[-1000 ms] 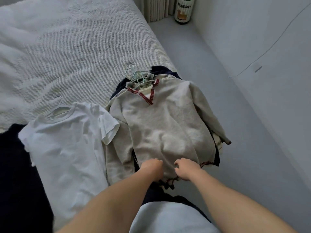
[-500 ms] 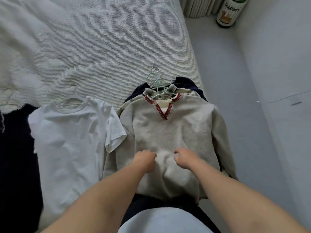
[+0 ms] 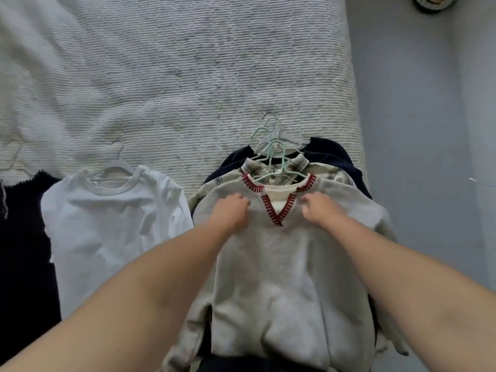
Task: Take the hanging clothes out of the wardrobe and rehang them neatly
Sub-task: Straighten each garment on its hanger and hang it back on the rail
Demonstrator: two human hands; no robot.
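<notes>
A grey V-neck sweater [image 3: 284,277] with red stitching at the collar lies on top of a pile of hung clothes at the bed's right side. Under it show a plaid shirt [image 3: 330,174] and a dark garment [image 3: 330,151]. Several pale green and white hangers [image 3: 273,149] stick out above the collar. My left hand [image 3: 230,212] grips the sweater's fabric left of the V-neck with curled fingers. My right hand [image 3: 320,209] does the same right of the V-neck. A white T-shirt [image 3: 112,224] on a white hanger [image 3: 114,167] lies flat to the left.
A dark fuzzy garment [image 3: 24,251] lies at the far left of the ribbed white bedspread [image 3: 174,76]. Grey floor [image 3: 408,130] runs along the bed's right side up to a wall. The base of a round object [image 3: 429,2] shows at the top right.
Both hands have moved up the grey sweater from its hem to the shoulders beside the collar. The view has tilted down onto the bed.
</notes>
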